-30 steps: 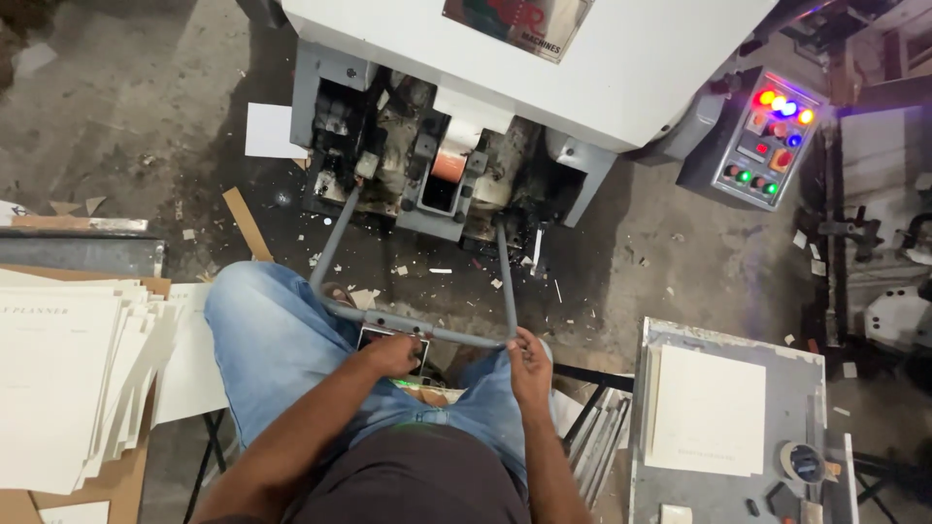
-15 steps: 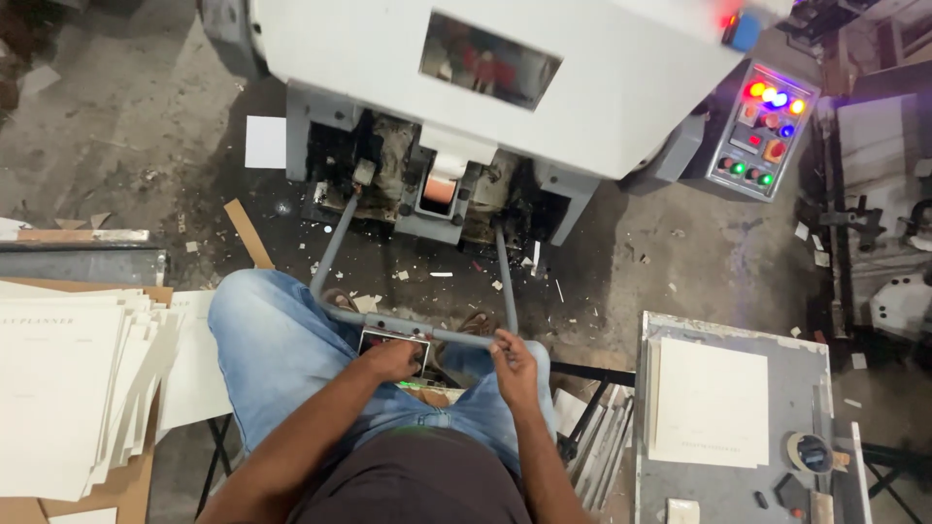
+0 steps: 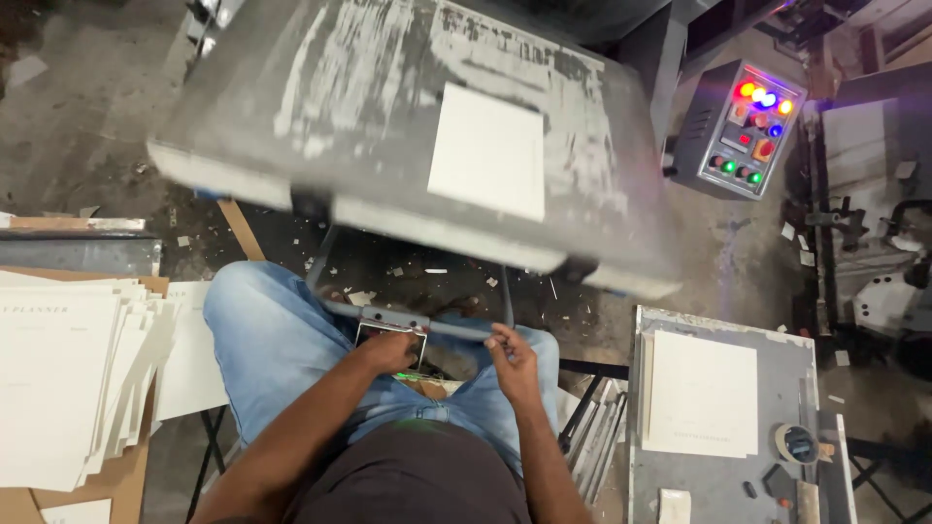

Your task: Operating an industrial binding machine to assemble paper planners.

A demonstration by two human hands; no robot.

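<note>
**Both hands on the metal handle bar under the grey plate**

The left hand [image 3: 391,351] is curled with its fingers closed around the handle bar [image 3: 427,325], at the bar's left end. The right hand [image 3: 512,357] grips the same bar near its right end, fingers bent over it, thumb side toward the body. The bar lies across the person's knees in blue jeans [image 3: 272,340], and two thin rods go up from it, away from the hands, under the big grey plate [image 3: 369,107]. This plate is above and in front of both hands and appears blurred. A white sheet [image 3: 487,151] lies on it, ahead of the right hand. To the far left of the left hand is a stack of cream sheets [image 3: 68,378]. To the right of the right hand, a grey surface [image 3: 723,485] carries another white sheet [image 3: 702,392] and a tape roll [image 3: 798,443]. Farther ahead on the right stands a control box [image 3: 746,131] with coloured lights.
</note>
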